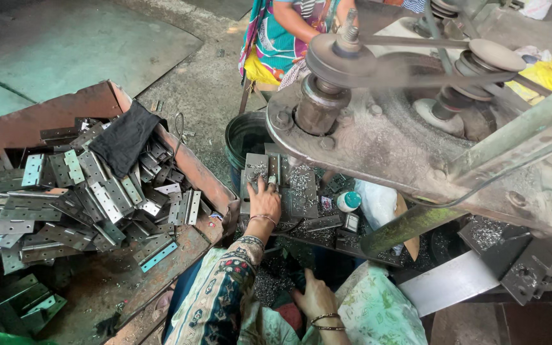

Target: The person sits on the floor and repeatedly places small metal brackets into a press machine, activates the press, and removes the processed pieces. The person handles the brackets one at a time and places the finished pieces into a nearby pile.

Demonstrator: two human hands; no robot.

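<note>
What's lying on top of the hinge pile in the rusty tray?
A black cloth lies on the metal hinges in the rusty tray. Whatever is under the cloth is hidden.

Two hands of wearer showing: left hand (264, 199), right hand (314, 296). Bangles: one sitting on left wrist, two on right wrist. One other person sitting at top, only part of body showing. One rusty tray (180, 160) holding metal hinges (107, 201), dozens lying piled, too many for exact count. One black cloth (124, 137) lying on pile. One dark bucket (245, 135). One small white bottle with teal cap (348, 201). Two belt pulleys (340, 61) spinning on one machine. Metal shavings lying uncountable.
</note>
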